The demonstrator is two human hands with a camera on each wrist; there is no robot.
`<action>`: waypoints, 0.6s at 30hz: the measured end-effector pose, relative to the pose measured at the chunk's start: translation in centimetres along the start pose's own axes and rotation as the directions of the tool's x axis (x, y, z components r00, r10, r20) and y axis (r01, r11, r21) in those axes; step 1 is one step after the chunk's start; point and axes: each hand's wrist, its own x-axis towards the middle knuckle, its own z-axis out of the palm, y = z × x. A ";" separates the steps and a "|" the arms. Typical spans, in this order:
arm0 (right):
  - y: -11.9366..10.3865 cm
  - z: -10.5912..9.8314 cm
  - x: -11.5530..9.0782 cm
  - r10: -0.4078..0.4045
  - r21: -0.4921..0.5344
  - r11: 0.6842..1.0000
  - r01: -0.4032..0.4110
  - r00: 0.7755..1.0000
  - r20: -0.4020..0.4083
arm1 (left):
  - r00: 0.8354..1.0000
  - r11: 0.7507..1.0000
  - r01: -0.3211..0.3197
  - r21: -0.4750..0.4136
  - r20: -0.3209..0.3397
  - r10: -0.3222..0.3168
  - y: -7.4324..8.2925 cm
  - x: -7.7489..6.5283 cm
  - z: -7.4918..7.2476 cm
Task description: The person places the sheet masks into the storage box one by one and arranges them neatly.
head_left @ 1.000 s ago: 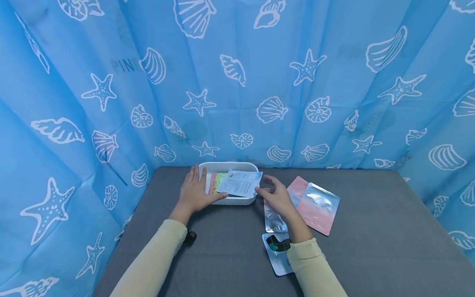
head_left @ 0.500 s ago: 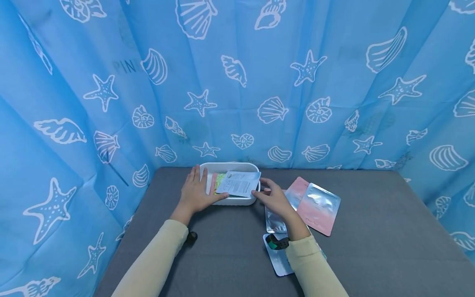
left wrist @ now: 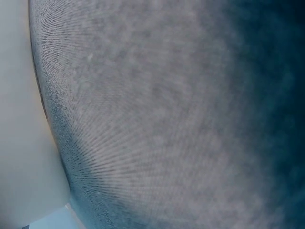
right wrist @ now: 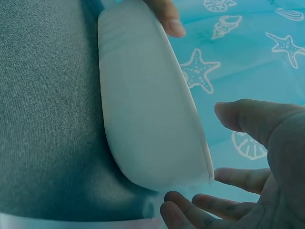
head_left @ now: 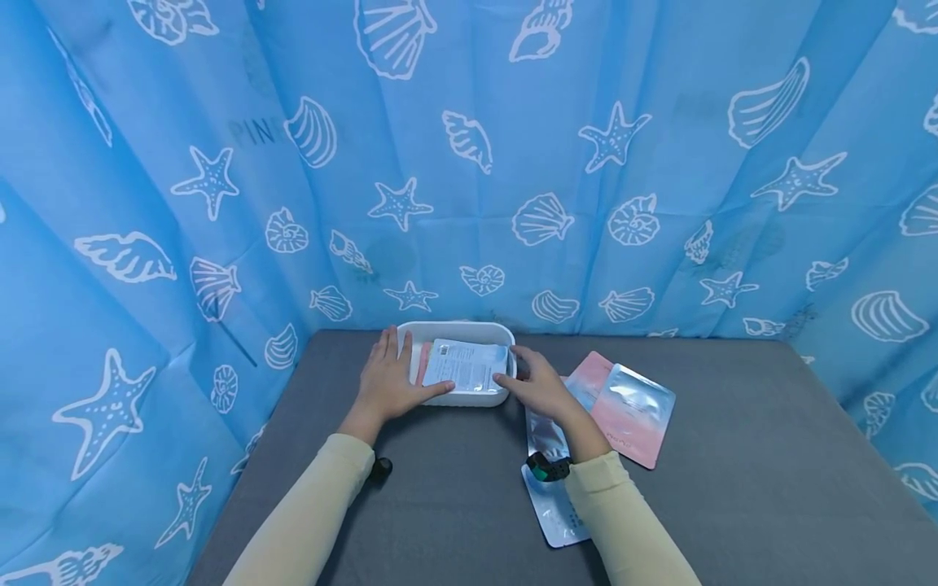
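A white oblong bin (head_left: 469, 400) stands near the back edge of the table. Inside it lies a pale blue foil sheet-mask packet (head_left: 465, 366), back print up, over a pink one (head_left: 422, 364) that shows at the left. My left hand (head_left: 383, 387) rests on the bin's left end, fingers spread and thumb along the front rim. At the right end is my right hand (head_left: 544, 391), its thumb tip at the packet's corner in the head view. The right wrist view shows the right thumb (right wrist: 257, 114) and fingers spread apart around the bin's end, pinching nothing.
Right of the bin, several foil packets lie loose: a pink and silver one (head_left: 633, 415), a silver one (head_left: 545, 435) partly under the right arm, and a pale blue one (head_left: 553, 509) nearer the front. A blue seashell curtain (head_left: 469, 244) hangs behind the grey table (head_left: 440, 505).
The pale blue packet has gone from slanting over the bin's right rim to lying level inside, hiding the green packet beneath. My right hand has let go of its edge.
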 end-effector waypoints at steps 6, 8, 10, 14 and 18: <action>0.7 -0.8 -0.5 -0.038 0.013 0.999 0.038 0.999 0.012 | 1.000 1.000 0.001 -0.006 0.002 -0.001 0.0 0.0 0.1; 1.2 -1.2 -0.8 -0.053 0.023 0.998 0.053 0.998 0.016 | 1.000 1.000 -0.001 -0.011 0.000 0.001 0.0 0.1 0.1; 1.7 -1.8 -1.1 -0.070 0.009 0.998 0.070 0.997 0.020 | 1.000 1.000 -0.002 -0.014 0.002 0.002 -0.1 0.1 0.0; 3.2 -3.3 -2.0 -0.071 -0.027 0.997 0.071 0.997 0.024 | 1.000 1.000 -0.006 -0.015 0.005 0.006 -0.1 0.1 0.0; 4.9 -5.2 -3.1 -0.083 -0.037 0.996 0.084 0.996 0.023 | 1.000 1.000 -0.005 -0.014 0.010 0.005 -0.1 0.0 -0.1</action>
